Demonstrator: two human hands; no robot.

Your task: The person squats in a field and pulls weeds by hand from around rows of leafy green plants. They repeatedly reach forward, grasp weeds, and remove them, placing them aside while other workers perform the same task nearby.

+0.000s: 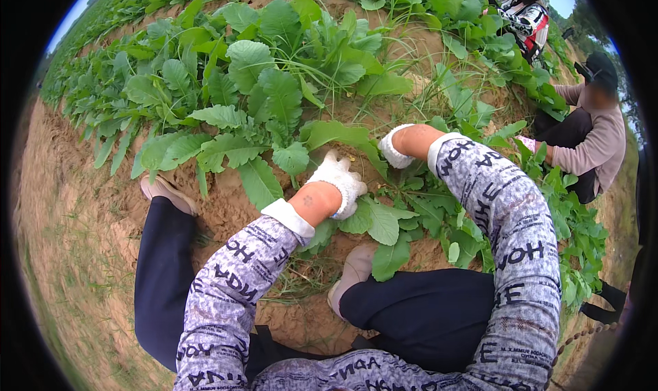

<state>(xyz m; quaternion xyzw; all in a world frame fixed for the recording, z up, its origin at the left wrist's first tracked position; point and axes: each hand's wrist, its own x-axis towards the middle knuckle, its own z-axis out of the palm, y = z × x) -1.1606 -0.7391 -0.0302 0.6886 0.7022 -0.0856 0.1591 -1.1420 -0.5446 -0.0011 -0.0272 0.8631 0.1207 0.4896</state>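
My left hand [336,183], in a white knitted glove, reaches down to the soil among broad green leaves. Its fingers are bent and somewhat spread, with the tips hard to see. A long toothed leaf [339,135] arches just beyond it, and lower leaves [380,221] spread beside its wrist. To the right, my right hand [396,148] wears a matching glove and dips into the foliage. A leaf and the forearm hide most of its fingers, so what it touches does not show. Bare brown soil [221,195] lies left of my left hand.
Dense leafy plants [277,82] and thin grass blades [396,52] cover the row ahead. A crouching person in a dark cap [591,123] works close on the right; another person [519,16] is farther back. My shoe [354,273] rests beside the leaves.
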